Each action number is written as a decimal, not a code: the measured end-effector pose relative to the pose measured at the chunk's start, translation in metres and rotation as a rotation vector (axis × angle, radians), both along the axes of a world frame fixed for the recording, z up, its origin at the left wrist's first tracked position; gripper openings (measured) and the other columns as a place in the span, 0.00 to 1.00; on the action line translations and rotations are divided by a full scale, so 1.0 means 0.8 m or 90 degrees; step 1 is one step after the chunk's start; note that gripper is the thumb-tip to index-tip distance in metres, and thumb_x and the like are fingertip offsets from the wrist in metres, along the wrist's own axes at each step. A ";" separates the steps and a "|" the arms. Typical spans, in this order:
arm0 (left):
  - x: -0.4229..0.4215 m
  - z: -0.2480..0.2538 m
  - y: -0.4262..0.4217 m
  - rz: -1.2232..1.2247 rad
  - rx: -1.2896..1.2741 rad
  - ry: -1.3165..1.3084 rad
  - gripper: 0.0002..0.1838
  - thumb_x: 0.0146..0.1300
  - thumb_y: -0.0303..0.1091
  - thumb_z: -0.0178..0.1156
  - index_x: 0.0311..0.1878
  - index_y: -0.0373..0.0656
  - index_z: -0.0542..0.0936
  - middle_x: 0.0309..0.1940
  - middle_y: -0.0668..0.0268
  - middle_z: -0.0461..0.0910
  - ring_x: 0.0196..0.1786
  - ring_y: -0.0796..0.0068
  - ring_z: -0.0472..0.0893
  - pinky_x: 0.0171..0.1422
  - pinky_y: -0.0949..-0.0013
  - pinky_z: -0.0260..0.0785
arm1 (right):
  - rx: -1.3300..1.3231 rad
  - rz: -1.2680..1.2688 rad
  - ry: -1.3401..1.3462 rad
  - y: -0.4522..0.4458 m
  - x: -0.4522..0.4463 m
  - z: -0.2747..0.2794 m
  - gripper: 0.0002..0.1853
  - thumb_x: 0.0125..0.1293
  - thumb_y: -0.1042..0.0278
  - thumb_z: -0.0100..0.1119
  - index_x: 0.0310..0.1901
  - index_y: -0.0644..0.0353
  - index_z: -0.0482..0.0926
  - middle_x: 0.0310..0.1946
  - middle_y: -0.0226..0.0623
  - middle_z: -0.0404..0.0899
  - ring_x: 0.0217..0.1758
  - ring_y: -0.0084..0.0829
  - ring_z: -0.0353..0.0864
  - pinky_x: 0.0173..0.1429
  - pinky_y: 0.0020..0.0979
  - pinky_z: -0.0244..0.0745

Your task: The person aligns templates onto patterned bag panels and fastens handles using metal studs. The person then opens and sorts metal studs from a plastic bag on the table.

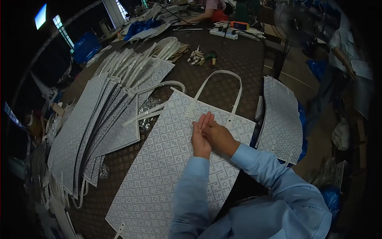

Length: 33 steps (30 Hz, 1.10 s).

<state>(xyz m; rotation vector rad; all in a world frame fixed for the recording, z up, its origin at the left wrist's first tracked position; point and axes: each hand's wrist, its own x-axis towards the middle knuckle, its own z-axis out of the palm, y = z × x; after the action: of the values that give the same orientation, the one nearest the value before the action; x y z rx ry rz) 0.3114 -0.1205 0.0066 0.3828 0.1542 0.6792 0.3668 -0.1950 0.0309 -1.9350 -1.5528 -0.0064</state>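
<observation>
A large white patterned panel (159, 167) lies on the dark table, its strap handle (217, 72) looping away at the top and fixed by small dark rivets. Over the panel's upper part my left hand (201, 139) is palm up, fingers stretched out and slightly cupped. My right hand (223, 137) reaches across its palm from the right, back of the hand up, fingertips pressed together against the left palm. Whatever lies between those fingertips is too small or hidden to name.
Stacked patterned panels with handles (83, 115) fan out at the left. Small metal pieces in clear plastic (149, 109) lie beside them. Another panel stack (280, 119) is at the right. Behind are a power strip (223, 33), a fan (292, 20) and people at the far side and right.
</observation>
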 end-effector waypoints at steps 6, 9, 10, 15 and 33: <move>-0.005 0.007 0.003 -0.007 0.012 0.029 0.32 0.68 0.51 0.30 0.63 0.31 0.53 0.62 0.50 0.59 0.65 0.58 0.60 0.69 0.61 0.51 | 0.053 0.004 -0.107 0.003 -0.016 0.017 0.08 0.49 0.73 0.55 0.33 0.59 0.75 0.30 0.38 0.72 0.28 0.39 0.77 0.27 0.34 0.74; -0.006 0.012 0.003 -0.026 0.014 0.012 0.31 0.69 0.50 0.31 0.63 0.31 0.54 0.62 0.49 0.59 0.65 0.58 0.59 0.69 0.61 0.51 | 0.075 0.072 -0.103 0.007 -0.007 0.020 0.07 0.48 0.74 0.55 0.32 0.60 0.76 0.30 0.40 0.73 0.28 0.40 0.77 0.27 0.33 0.74; -0.007 0.013 0.004 -0.039 0.006 -0.011 0.30 0.69 0.49 0.31 0.62 0.31 0.55 0.62 0.49 0.58 0.66 0.57 0.57 0.70 0.61 0.50 | 0.068 0.069 -0.101 0.007 0.004 0.019 0.07 0.48 0.74 0.55 0.32 0.60 0.76 0.30 0.40 0.73 0.28 0.40 0.77 0.27 0.33 0.74; -0.015 0.010 0.018 -0.040 -0.036 0.005 0.27 0.69 0.46 0.36 0.59 0.31 0.59 0.59 0.46 0.61 0.63 0.55 0.62 0.66 0.59 0.56 | 0.049 -0.011 0.334 -0.043 0.083 0.024 0.06 0.58 0.74 0.56 0.34 0.66 0.78 0.25 0.32 0.76 0.24 0.21 0.74 0.29 0.23 0.70; -0.016 0.006 0.030 0.046 0.016 0.117 0.25 0.67 0.46 0.43 0.55 0.33 0.66 0.47 0.53 0.72 0.48 0.62 0.74 0.55 0.62 0.66 | -0.159 0.102 0.432 -0.051 0.111 0.017 0.05 0.54 0.75 0.58 0.33 0.65 0.80 0.28 0.32 0.80 0.31 0.19 0.75 0.38 0.21 0.71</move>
<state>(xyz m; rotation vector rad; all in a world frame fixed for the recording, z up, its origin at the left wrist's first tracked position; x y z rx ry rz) 0.2984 -0.0968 0.0117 0.4654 0.3350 0.7178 0.4558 -0.2362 0.0441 -1.7174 -1.2666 0.8558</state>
